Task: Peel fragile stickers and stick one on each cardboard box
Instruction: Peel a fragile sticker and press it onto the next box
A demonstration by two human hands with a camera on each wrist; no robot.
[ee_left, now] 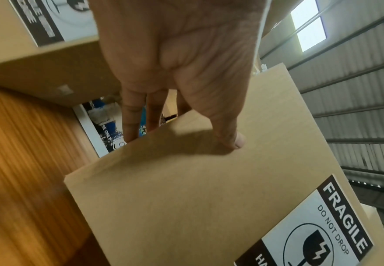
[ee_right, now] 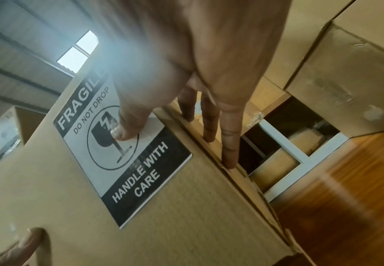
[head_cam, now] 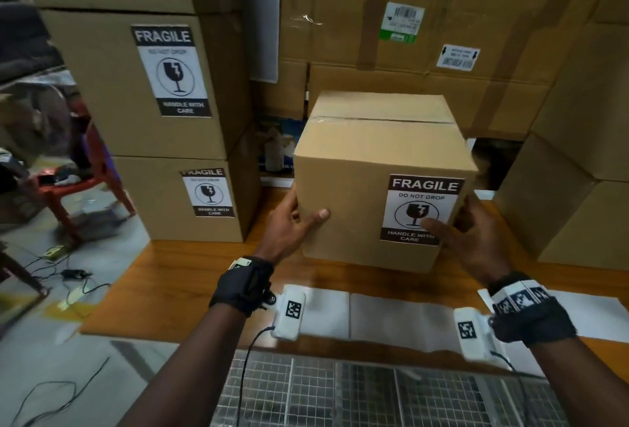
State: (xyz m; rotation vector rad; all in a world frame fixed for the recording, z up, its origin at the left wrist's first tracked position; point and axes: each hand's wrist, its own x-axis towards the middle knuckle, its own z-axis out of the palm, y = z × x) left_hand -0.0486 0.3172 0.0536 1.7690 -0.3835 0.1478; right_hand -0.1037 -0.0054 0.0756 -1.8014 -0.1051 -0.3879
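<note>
Head view: hands (head_cam: 296, 219) clasping stickered box (head_cam: 343, 188)

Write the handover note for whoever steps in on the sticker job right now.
Left hand: grips the left side of the box, thumb on its front.
Right hand: holds the right side, thumb pressing on the fragile sticker.
The box is held between both hands over the wooden table; whether it touches the table cannot be told.
Done: this box is labelled, as are two stacked boxes on the left.
Left: set this box aside, then label any box not yet stickered. White sheets, possibly sticker backing, lie on the table's near edge.
</note>
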